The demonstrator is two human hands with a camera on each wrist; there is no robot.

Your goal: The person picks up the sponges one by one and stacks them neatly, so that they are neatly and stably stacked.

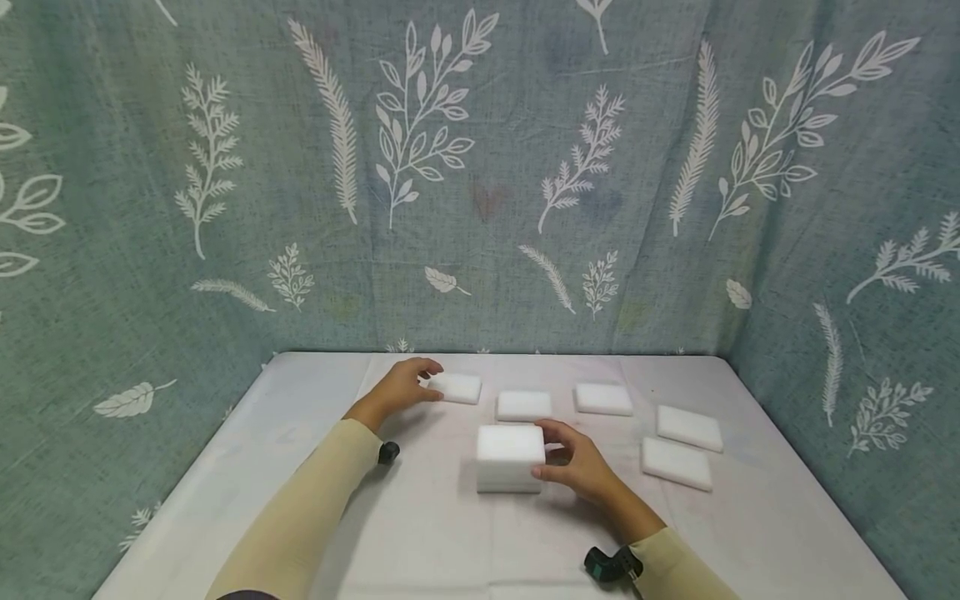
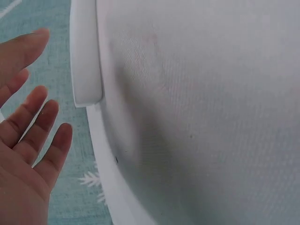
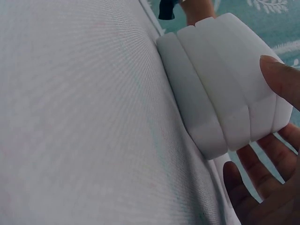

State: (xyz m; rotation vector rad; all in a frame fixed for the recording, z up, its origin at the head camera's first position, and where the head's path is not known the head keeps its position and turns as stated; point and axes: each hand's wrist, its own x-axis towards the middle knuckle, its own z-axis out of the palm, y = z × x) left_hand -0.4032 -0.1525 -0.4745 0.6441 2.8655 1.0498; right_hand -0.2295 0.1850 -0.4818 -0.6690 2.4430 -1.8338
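1. The left hand (image 1: 397,388) is partly open, thumb and fingers spread, with nothing in its grasp; it reaches to the left end of a white block (image 1: 459,389), which lies behind and left of the stack (image 1: 510,460). Whether skin meets the block, I cannot tell.
2. For a clean pickup, I'd set the thumb on the near edge and fingers on the far edge, leaving the broad faces free.
3. The right hand (image 1: 579,468) curves round the stack's right side, thumb at the near corner, fingers at the far one. A light hold should steady it; squeezing could skew the layers.
4. Lift before moving sideways: another block (image 1: 523,407) sits just behind the stack and could get knocked.
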